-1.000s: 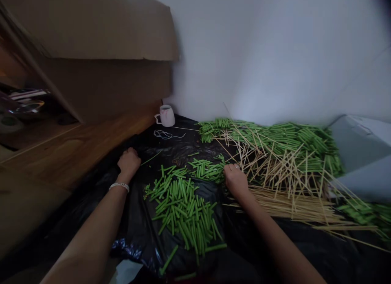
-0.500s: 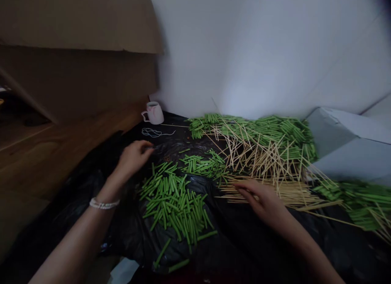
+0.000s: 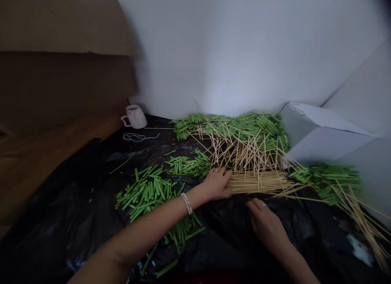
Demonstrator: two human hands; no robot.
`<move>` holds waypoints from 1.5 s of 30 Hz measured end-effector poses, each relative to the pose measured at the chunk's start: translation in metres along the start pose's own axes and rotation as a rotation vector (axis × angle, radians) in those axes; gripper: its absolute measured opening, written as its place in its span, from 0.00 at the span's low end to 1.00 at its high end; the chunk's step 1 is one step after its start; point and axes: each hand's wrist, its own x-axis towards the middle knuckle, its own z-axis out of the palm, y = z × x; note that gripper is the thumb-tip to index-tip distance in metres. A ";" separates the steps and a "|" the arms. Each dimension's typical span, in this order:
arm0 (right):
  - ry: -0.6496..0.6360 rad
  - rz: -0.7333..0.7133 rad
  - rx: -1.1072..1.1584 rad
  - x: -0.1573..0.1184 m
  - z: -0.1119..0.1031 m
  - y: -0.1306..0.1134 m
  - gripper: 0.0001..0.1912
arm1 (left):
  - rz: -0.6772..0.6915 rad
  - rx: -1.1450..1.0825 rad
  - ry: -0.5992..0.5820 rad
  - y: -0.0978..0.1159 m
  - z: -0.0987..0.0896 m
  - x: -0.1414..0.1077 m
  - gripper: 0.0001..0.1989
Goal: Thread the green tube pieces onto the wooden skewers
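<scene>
My left hand (image 3: 216,183), with a beaded bracelet at its wrist, lies against the left ends of a bundle of thin wooden skewers (image 3: 259,182). Its fingers are bent but apart, the thumb below and the others above. Nearer to me, just below the skewers, my right hand (image 3: 266,221) is over black plastic with its fingers curled in. Whatever those fingers may hold is hidden. A loose pile of short-cut green stalks (image 3: 149,190) lies partly beneath my left forearm. Behind my left hand is a smaller pile of cut stalks (image 3: 187,165).
Threaded rows of green stalks (image 3: 253,125) lie along the wall, their skewers (image 3: 244,151) crossing towards me. More stalks (image 3: 336,178) lie at the right beside a white box (image 3: 324,133). A mug (image 3: 136,117) and string (image 3: 136,137) are back left, near a large cardboard box (image 3: 67,76).
My left hand has moved right, from beside the string to the skewer ends. The right hand has drawn back off the skewers towards me. A thin green stalk now shows at the left.
</scene>
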 end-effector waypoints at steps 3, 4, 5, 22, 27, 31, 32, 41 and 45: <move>0.009 0.007 0.004 -0.002 0.006 0.003 0.09 | -0.012 0.094 0.012 0.001 0.000 0.008 0.32; 0.015 0.011 0.014 -0.003 0.007 0.004 0.08 | -0.015 0.123 0.015 0.001 0.000 0.010 0.29; 0.022 0.016 0.023 -0.003 0.008 0.005 0.08 | -0.016 0.146 0.015 0.002 0.000 0.011 0.27; -0.194 0.152 -0.283 0.053 0.004 0.014 0.08 | 0.017 0.179 -0.140 0.006 -0.012 0.046 0.17; -0.168 0.129 -0.351 0.071 0.007 0.016 0.12 | -0.001 0.164 -0.160 -0.004 -0.032 0.057 0.13; -0.147 0.124 -0.368 0.075 0.010 0.013 0.12 | -0.059 0.140 -0.137 0.003 -0.029 0.042 0.16; -0.146 0.116 -0.365 0.073 0.010 0.013 0.12 | -0.074 0.132 -0.129 0.005 -0.027 0.034 0.17; -0.145 -0.025 -0.045 0.033 -0.024 0.024 0.20 | -0.161 -0.242 0.119 -0.020 -0.063 -0.077 0.25; -0.152 -0.054 0.025 0.048 -0.042 0.005 0.17 | -0.333 -0.276 0.249 -0.044 -0.092 -0.139 0.16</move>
